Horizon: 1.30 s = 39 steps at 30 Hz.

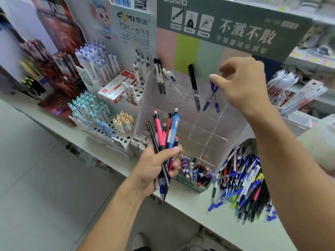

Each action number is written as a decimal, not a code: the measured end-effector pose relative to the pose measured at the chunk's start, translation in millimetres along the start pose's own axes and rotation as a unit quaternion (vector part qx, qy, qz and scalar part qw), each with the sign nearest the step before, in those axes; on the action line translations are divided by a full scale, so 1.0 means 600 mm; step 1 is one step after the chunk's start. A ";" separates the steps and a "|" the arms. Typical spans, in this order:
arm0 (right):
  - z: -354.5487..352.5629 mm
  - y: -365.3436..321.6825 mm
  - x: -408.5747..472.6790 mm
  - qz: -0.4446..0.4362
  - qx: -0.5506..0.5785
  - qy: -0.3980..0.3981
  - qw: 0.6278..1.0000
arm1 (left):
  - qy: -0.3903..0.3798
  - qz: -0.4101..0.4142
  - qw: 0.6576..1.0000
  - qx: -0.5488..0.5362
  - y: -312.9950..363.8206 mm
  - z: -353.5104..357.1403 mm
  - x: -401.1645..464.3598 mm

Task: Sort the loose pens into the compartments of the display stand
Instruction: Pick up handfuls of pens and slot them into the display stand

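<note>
1. Nearest the camera, the left hand (155, 167) grips a bundle of pens (164, 142), fingers wrapped round the shafts; among them are a pink one, a clear blue one and a black one, fanned upward in front of the display stand (181, 127).
2. Higher up, the right hand (243, 84) hovers over the stand's back row with thumb and fingertips brought loosely together just above a blue pen (211, 97). Whether it pinches the cap or has let go is lost to motion blur; I cannot tell.
3. That blue pen leans in a rear right compartment, beside a second blue one. One cell to the left stands a black pen (194, 87); further left are a white pen with blue print (171, 77) and two black-and-white pens (160, 78).
4. Middle compartments look empty through the clear walls. Down at the stand's front sits a tray of small coloured items, too blurred to name.
5. On the white surface (199, 214) to the right lies the loose pile of pens (243, 182), mostly blue, black and white, and plainly large.
6. Step in hand, as I judge it: placing one blue pen with its like, early in the job.
7. Next move likely calls for the right hand to draw one pen from the left-hand bundle, match it by colour or type, and drop it tip-down into the proper cell without knocking the leaning ones.
</note>
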State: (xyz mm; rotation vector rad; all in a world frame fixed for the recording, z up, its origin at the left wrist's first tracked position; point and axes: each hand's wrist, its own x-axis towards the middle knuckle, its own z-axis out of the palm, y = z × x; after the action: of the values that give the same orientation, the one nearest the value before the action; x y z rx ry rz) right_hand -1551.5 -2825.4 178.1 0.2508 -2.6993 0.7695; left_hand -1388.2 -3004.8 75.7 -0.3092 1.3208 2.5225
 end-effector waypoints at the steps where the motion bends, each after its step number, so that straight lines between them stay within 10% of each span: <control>1: -0.004 -0.015 -0.022 -0.006 0.053 -0.036 0.998 | 0.007 0.006 1.000 0.030 0.000 0.000 0.001; 5: 0.016 -0.050 -0.091 0.085 0.231 -0.309 0.919 | 0.024 0.028 0.993 0.113 -0.001 0.007 0.007; 12: 0.025 -0.020 -0.119 0.183 0.400 -0.271 0.856 | 0.038 0.002 0.998 0.042 -0.007 0.006 0.011; 24: -0.076 0.009 -0.136 -0.061 0.336 0.033 0.939 | 0.144 0.042 0.989 -0.010 -0.010 -0.028 0.042; 39: 0.319 -0.106 -0.081 -0.126 0.044 -0.155 0.979 | 0.216 0.018 0.976 0.032 -0.021 -0.114 -0.029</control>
State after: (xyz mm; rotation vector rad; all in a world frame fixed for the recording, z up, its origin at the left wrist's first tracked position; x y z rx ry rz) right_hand -1539.5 -2977.8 37.8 0.7772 -2.8388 0.8295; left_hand -1363.8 -3057.2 33.1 -0.8663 1.5628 2.5245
